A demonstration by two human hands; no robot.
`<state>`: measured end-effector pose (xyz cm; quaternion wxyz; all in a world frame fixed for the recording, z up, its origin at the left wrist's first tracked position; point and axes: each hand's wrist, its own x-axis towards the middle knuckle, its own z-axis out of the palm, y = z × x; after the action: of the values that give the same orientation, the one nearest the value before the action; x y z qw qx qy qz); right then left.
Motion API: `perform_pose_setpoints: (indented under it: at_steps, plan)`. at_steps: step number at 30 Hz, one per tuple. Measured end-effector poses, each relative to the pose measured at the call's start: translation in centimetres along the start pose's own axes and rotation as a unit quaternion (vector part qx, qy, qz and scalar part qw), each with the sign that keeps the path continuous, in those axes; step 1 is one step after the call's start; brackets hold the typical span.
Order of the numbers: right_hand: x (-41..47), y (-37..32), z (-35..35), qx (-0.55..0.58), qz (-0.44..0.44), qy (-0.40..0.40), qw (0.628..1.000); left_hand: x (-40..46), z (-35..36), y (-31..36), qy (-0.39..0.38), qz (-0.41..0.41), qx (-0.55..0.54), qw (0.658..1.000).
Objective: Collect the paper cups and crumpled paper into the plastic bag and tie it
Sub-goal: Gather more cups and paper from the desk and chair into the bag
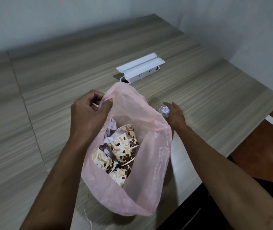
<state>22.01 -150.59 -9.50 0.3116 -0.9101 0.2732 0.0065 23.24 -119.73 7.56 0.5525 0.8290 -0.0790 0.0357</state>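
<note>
Left hand (89, 110): fingers curled tight, pinching the far rim of the thin translucent pink plastic bag (150, 171) and holding its mouth open. Right hand (175, 115): fingers extended and loosely spread, touching a white crumpled paper ball (164, 111) on the wood-grain tabletop (215, 100), just outside the bag's right edge. Below the left fingers, inside the bag, lie cream paper cups with brown coffee-bean print (124, 150) and more crumpled white paper (111, 126). Cup lettering illegible. Beyond the bag sits a white power socket box with raised lids (140, 68).

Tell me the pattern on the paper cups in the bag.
Head view: cream paper cups printed with brown coffee beans and tan swirls.
</note>
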Motion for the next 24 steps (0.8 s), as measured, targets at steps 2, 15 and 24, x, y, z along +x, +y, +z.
perform_pose_setpoints:
  at_steps: [2,15,24]
  plan:
    - [1.1,0.8,0.5,-0.051,-0.008,-0.054,0.997,0.0,0.1,-0.1,0.001,-0.001,-0.005,1.0]
    - [-7.7,-2.2,-2.3,0.343,0.132,0.09,0.926,-0.5,-1.0,0.2,0.004,-0.005,0.001,1.0]
    - [-21.2,-13.6,-9.0,0.484,-0.06,0.039,0.872,-1.0,-4.7,0.2,0.05,-0.028,0.019,0.998]
